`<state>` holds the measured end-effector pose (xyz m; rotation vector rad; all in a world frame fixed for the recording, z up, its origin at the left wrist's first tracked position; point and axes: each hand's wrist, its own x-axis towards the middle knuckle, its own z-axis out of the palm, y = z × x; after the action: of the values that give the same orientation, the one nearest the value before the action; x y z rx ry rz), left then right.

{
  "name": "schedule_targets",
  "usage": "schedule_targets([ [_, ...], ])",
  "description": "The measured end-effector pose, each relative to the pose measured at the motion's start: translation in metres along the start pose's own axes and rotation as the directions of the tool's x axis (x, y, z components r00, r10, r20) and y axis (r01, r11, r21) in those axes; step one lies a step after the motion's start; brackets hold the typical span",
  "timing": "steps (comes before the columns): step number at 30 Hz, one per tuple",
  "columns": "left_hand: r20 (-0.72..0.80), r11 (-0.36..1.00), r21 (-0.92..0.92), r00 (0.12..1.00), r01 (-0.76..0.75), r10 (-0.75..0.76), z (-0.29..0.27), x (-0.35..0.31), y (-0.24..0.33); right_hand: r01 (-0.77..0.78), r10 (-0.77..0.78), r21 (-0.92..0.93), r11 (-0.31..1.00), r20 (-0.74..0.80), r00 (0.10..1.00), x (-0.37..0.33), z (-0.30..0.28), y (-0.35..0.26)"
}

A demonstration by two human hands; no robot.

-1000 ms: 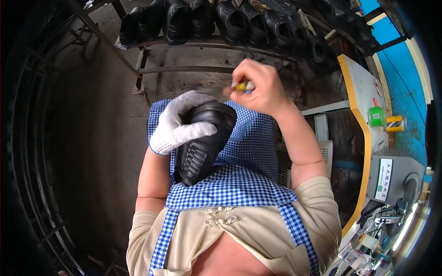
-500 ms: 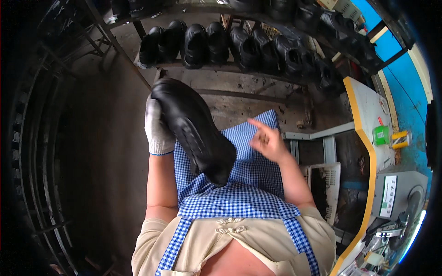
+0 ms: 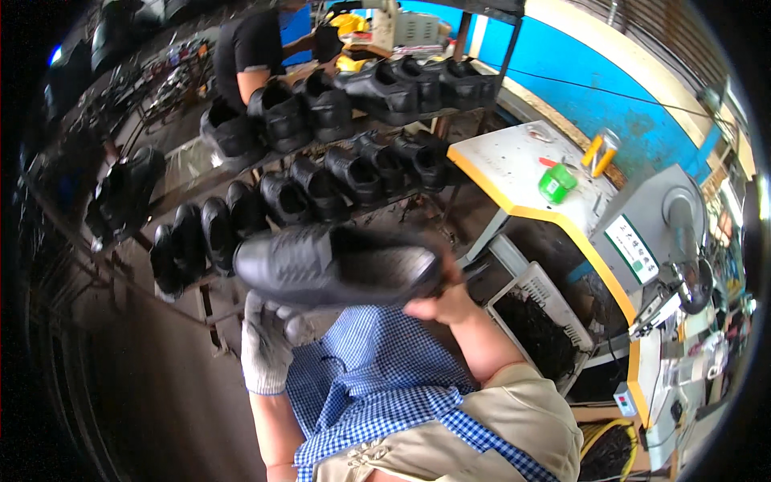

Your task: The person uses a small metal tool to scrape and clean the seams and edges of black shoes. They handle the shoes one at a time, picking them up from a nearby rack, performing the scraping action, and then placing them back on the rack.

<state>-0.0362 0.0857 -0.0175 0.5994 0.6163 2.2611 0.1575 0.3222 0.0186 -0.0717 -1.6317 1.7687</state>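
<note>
A black lace-up shoe (image 3: 293,269) is held up in front of me, lying crosswise with its toe to the left and its opening facing me, so the pale insole shows. My right hand (image 3: 446,304) grips it by the heel; the fingers are partly hidden behind it. Just under the toe is my left hand (image 3: 269,341), in a white knit glove. Its fingers are loosely bent and apart, with the tips close to the shoe's underside; whether they touch it is unclear.
Ahead stands a metal rack with rows of black shoes (image 3: 325,189). To the right is a yellow-edged table (image 3: 522,173) bearing a green container (image 3: 556,183) and a grey machine (image 3: 662,217). A white basket (image 3: 574,321) of dark scraps sits below. Another person (image 3: 249,48) is behind the rack.
The shoe has turned from toe-up to lying crosswise. My right hand, pointing before, now grips its heel, and my left hand has let go and dropped below it. The view has swung up and right.
</note>
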Motion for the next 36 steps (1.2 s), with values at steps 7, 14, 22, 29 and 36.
schedule_targets([
  [7, -0.081, 0.977, 0.126, 0.984, 0.171, -0.161, -0.017, -0.017, -0.021, 0.615, -0.769, -0.483, 0.623, -0.523, 0.367, 0.117, -0.081, -0.096],
  [14, -0.279, 0.942, 0.001, 0.905, 0.335, -0.321, -0.039, -0.042, -0.040, 0.478, -0.843, -0.698, 0.533, -0.395, 0.364, 0.317, -0.165, -0.183],
  [22, -0.372, 0.953, -0.005, 0.884, 0.302, -0.282, -0.051, -0.015, -0.062, 0.083, -0.726, -0.812, 0.578, -0.464, 0.507, 0.449, -0.225, -0.182],
  [29, -0.450, 0.956, 0.007, 0.854, 0.294, -0.260, -0.073, 0.020, -0.071, -0.046, -0.843, -0.865, 0.500, -0.498, 0.204, 0.456, -0.264, -0.172],
  [36, -0.500, 0.943, -0.042, 0.810, 0.329, -0.305, -0.079, 0.047, -0.082, -0.226, -0.707, -0.814, 0.535, -0.577, 0.408, 0.488, -0.354, -0.202],
])
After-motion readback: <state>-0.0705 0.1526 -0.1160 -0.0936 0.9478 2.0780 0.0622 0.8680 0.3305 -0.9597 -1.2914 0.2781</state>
